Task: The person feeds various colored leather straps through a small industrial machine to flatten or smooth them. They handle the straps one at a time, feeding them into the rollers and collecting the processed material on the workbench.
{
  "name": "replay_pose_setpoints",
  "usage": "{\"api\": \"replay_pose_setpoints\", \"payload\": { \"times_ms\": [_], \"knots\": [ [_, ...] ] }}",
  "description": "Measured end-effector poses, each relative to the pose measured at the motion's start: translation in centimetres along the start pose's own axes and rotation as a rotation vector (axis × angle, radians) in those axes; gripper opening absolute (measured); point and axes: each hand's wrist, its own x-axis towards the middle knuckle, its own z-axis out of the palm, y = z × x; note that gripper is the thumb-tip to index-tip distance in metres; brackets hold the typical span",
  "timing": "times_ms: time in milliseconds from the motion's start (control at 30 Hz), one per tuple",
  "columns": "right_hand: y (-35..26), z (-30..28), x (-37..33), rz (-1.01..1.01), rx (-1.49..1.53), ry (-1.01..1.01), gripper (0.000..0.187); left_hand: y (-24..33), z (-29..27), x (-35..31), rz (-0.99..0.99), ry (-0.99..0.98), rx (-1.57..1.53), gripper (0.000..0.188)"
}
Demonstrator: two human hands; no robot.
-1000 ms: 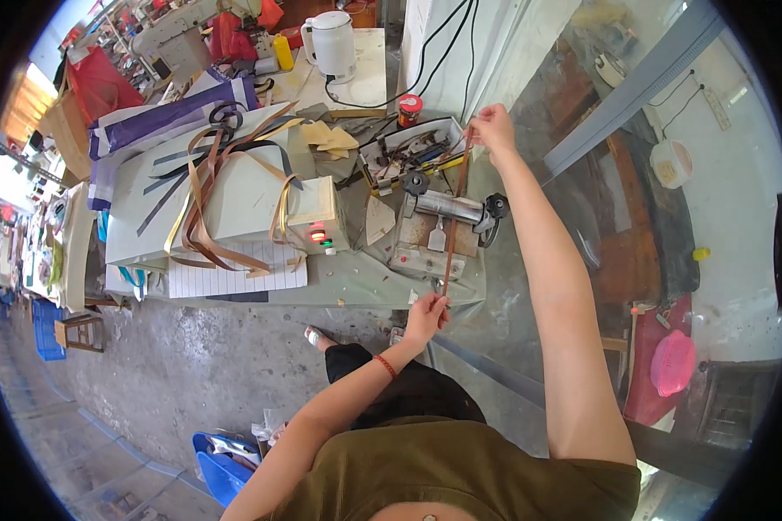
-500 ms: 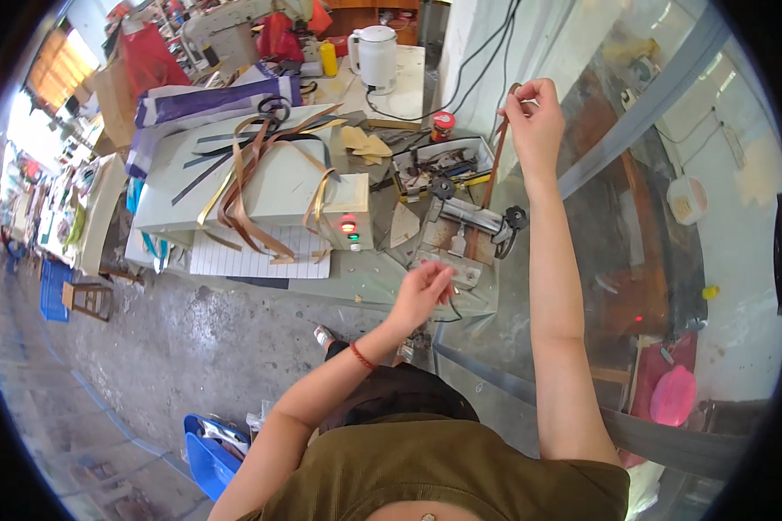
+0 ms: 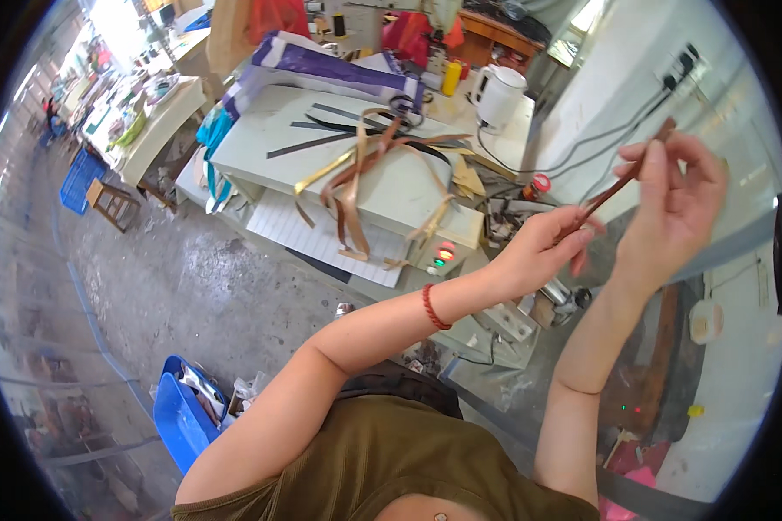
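Observation:
A narrow dark brown strap (image 3: 615, 188) slants up to the right between my hands. My left hand (image 3: 543, 249), with a red braided band at its wrist, pinches the strap's lower part. My right hand (image 3: 676, 204) has the strap's upper stretch between thumb and fingers, its other fingers loosely curled. Beneath my left hand a metal roller device (image 3: 558, 293) with dark knobs stands partly hidden on the bench. To the left, several brown, gold and black straps (image 3: 356, 187) lie over a pale grey machine box (image 3: 252, 156).
The machine box has lit red and green lamps (image 3: 444, 253) on its front. Behind are a white kettle (image 3: 500, 97), a yellow bottle (image 3: 451, 78) and a red-lidded jar (image 3: 537, 185). Black cables (image 3: 621, 139) hang by the wall. A blue bin (image 3: 182, 421) stands on the floor.
My left hand has risen to the right and taken hold of the strap. My right hand has moved right with it, and the strap is off the roller device. My view has turned.

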Motion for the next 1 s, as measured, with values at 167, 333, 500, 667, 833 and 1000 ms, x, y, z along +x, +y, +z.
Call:
{"api": "replay_pose_setpoints", "payload": {
  "times_ms": [167, 333, 500, 667, 833, 1000],
  "knots": [
    [5.8, 5.0, 3.4, 0.416, 0.341, -0.123, 0.024, 8.3, -13.5, -5.5, -0.393, 0.030, 0.045, 0.023],
    [17.1, 14.1, 1.7, 0.678, 0.429, -0.118, 0.024, 12.8, -31.1, -14.1, -0.578, 0.423, 0.420, 0.022],
    [21.5, 29.4, 1.2, 0.476, 0.332, -0.226, 0.024, 13.3, -44.1, -15.4, -0.386, 0.679, 0.785, 0.018],
    [29.6, 33.4, -1.9, 0.612, -0.041, -0.743, 0.021, 11.7, -53.0, -15.8, -0.394, 0.686, 1.188, 0.018],
    [29.3, 30.8, -7.2, 0.675, -0.526, -1.044, 0.022, 12.2, -54.9, -18.6, -0.518, 0.581, 1.462, 0.017],
    [28.4, 28.8, -13.2, 0.725, -0.695, -1.133, 0.041, 11.1, -51.2, -12.8, -0.177, 0.568, 1.486, 0.021]
  ]
}}
